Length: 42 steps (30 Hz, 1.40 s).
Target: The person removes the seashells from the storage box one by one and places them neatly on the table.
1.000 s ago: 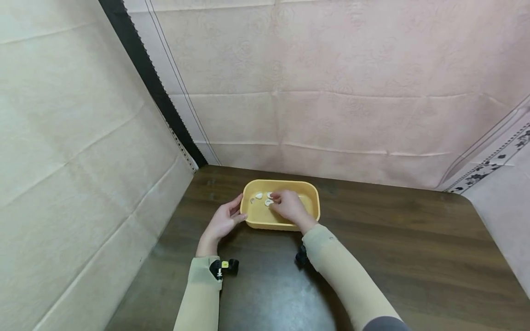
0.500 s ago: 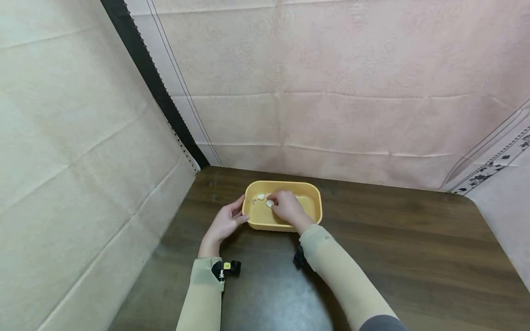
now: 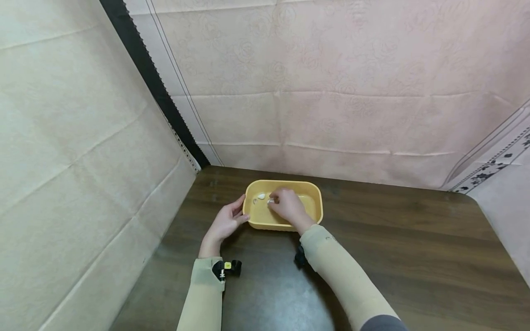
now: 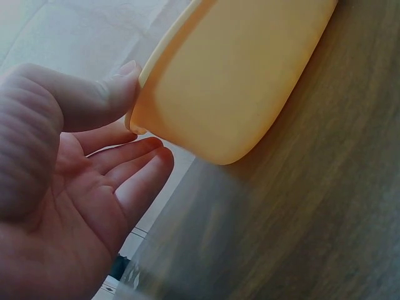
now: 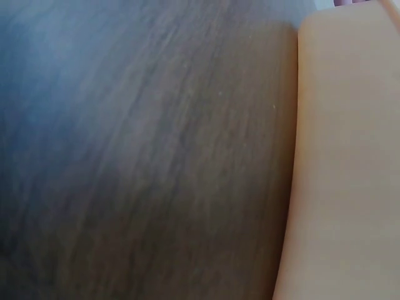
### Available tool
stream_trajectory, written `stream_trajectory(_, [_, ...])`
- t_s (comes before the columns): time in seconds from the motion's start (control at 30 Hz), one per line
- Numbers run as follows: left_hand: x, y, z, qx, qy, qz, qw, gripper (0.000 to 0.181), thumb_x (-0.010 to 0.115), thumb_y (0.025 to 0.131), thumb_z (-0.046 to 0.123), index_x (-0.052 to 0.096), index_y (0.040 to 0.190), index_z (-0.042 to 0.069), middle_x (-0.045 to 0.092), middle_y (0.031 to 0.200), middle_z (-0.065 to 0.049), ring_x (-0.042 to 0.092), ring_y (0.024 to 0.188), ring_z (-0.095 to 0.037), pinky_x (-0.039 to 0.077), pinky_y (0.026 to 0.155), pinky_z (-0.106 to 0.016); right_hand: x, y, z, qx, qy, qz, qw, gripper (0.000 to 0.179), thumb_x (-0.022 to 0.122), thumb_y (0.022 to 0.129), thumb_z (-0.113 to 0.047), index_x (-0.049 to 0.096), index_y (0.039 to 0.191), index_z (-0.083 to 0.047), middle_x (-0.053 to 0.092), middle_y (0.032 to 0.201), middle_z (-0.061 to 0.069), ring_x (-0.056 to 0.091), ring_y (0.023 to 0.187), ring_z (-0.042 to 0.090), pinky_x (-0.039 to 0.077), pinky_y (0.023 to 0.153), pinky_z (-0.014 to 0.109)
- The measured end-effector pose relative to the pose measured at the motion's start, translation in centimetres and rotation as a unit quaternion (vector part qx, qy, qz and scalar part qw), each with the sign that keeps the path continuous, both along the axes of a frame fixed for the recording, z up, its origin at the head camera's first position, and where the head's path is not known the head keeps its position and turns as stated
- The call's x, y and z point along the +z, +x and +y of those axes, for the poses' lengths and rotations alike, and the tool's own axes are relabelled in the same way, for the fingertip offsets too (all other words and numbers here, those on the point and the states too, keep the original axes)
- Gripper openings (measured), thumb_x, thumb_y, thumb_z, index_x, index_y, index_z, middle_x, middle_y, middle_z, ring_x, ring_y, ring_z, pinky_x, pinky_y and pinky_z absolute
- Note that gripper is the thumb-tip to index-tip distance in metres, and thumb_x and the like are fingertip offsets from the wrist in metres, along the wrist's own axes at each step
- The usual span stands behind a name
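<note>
A yellow plastic tray (image 3: 258, 220) with rounded corners sits on the wooden table. My left hand (image 3: 223, 224) holds its left end, and in the left wrist view the thumb (image 4: 103, 97) and fingers meet at the rim. Over the tray's inside, my right hand (image 3: 290, 207) reaches down with curled fingers and pinches a small whitish piece (image 3: 270, 201), too small to identify. To its left on the tray floor lie another white piece (image 3: 261, 196) and a smaller pale bit (image 3: 254, 201). The right wrist view shows the tray's outer wall (image 5: 350, 162) but not the right hand.
The dark wooden table (image 3: 393, 239) extends to the right and in front of the tray. Pale cloth walls stand behind (image 3: 331, 92) and on the left (image 3: 91, 161). The tray is near the table's back edge.
Several white pieces showed by the right fingertips one second ago; now just one shows there. The right fingers have shifted slightly over it. The left hand stays at the tray's end.
</note>
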<state>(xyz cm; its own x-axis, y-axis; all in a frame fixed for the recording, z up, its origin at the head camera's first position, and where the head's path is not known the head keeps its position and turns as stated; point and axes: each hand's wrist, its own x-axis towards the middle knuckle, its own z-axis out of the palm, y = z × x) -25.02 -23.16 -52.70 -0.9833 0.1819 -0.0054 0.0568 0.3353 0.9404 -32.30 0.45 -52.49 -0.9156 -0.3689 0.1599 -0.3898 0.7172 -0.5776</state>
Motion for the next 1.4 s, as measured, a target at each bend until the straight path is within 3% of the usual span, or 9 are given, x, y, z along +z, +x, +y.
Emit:
stream_trajectory(0.3, [0.11, 0.07, 0.12, -0.009, 0.003, 0.009, 0.9999, 0.073, 0.068, 0.101, -0.002, 0.035, 0.166, 0.001, 0.036, 0.171, -0.016, 0.045, 0.151, -0.034, 0.043, 0.116, -0.045, 0.17, 0.08, 0.08, 0.018, 0.028, 0.002, 0.9994, 0.021, 0.083, 0.096, -0.02, 0.083, 0.112, -0.007, 0.076, 0.101, 0.004, 0.069, 0.093, 0.021, 0.059, 0.088, 0.042])
stream_trajectory(0.63, [0.37, 0.05, 0.19, -0.002, -0.008, 0.004, 1.0, 0.073, 0.07, 0.101, 0.0, 0.037, 0.166, 0.005, 0.038, 0.17, -0.011, 0.046, 0.15, -0.029, 0.043, 0.117, -0.042, 0.33, 0.15, 0.01, 0.02, 0.038, -0.007, 0.999, 0.028, 0.084, 0.096, -0.021, 0.08, 0.12, -0.006, 0.076, 0.109, 0.006, 0.071, 0.1, 0.022, 0.059, 0.093, 0.041])
stream_trajectory(0.93, [0.39, 0.07, 0.09, -0.002, -0.01, 0.0, 0.9999, 0.074, 0.071, 0.1, 0.0, 0.037, 0.166, 0.006, 0.037, 0.171, -0.009, 0.045, 0.151, -0.027, 0.043, 0.117, -0.039, 0.1, 0.25, -0.25, 0.029, 0.058, -0.014, 0.9978, 0.028, 0.084, 0.096, -0.025, 0.081, 0.118, -0.009, 0.075, 0.105, 0.004, 0.07, 0.097, 0.021, 0.059, 0.093, 0.041])
stream_trajectory(1.23, [0.32, 0.11, -0.11, -0.004, -0.009, -0.004, 0.9999, 0.074, 0.071, 0.101, 0.002, 0.037, 0.167, 0.007, 0.037, 0.171, -0.009, 0.046, 0.151, -0.028, 0.043, 0.117, -0.04, 0.26, 0.43, -0.31, 0.02, 0.044, -0.029, 0.9984, 0.027, 0.085, 0.094, -0.026, 0.08, 0.113, -0.008, 0.074, 0.106, 0.004, 0.068, 0.096, 0.021, 0.058, 0.093, 0.042])
stream_trajectory(1.4, [0.3, 0.22, -0.19, -0.001, -0.006, -0.006, 1.0, 0.074, 0.072, 0.101, 0.002, 0.037, 0.166, 0.007, 0.038, 0.17, -0.009, 0.046, 0.15, -0.028, 0.044, 0.116, -0.04, 0.22, 0.34, -0.3, 0.011, 0.008, -0.046, 0.9989, 0.03, 0.086, 0.093, -0.026, 0.079, 0.116, -0.009, 0.076, 0.109, 0.004, 0.07, 0.101, 0.021, 0.059, 0.095, 0.042])
